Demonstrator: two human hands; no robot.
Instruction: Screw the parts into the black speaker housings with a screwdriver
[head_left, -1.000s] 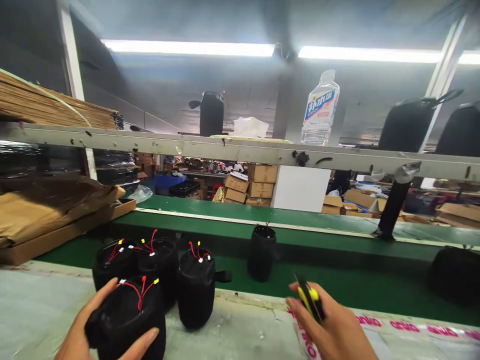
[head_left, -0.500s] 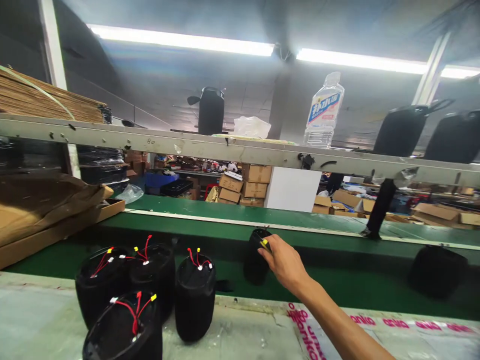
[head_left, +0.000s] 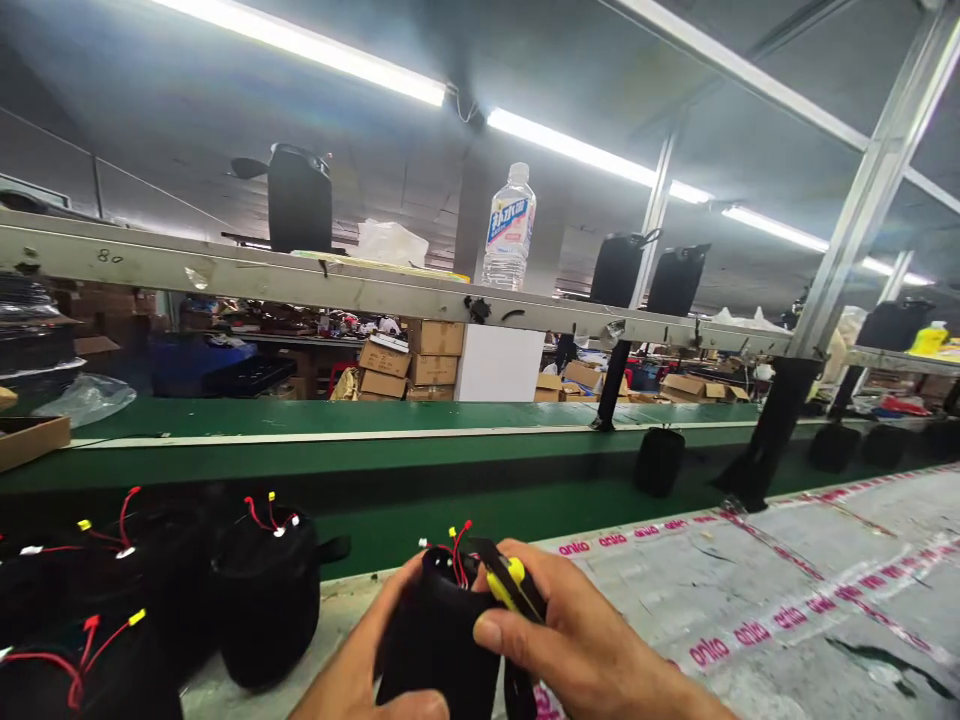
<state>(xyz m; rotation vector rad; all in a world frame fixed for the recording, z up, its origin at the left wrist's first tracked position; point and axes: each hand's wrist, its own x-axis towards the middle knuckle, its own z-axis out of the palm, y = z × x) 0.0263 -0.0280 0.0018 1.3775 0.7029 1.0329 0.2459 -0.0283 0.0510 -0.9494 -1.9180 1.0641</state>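
far l., blk cylinders (head_left: 172,575) stood close together on the bench (head_left: 341,603), red leads (head_left: 76,680) w/ coloured plugs sticking up from their tops; just r. of them was a tabbed cylinder (head_left: 262,600), leads up too, no hand on any. near the middle, the l. hand (head_left: 356,650) had its fingers wrapped round the side of the held cylinder (head_left: 439,640), which was about upright, its own leads poking out the top. the r. hand (head_left: 577,620) had fingers clamped on a yellow-blk cutter (head_left: 517,590), front end by those leads, thumb against the cylinder's side; couldn't tell if a blade was out or touching. further r., another cylinder (head_left: 660,462) sat on the green belt (head_left: 375,520), well apart from both hands. progress, prob. partway: l. grp looked set aside, held one mid-handling, belt one not yet picked up.
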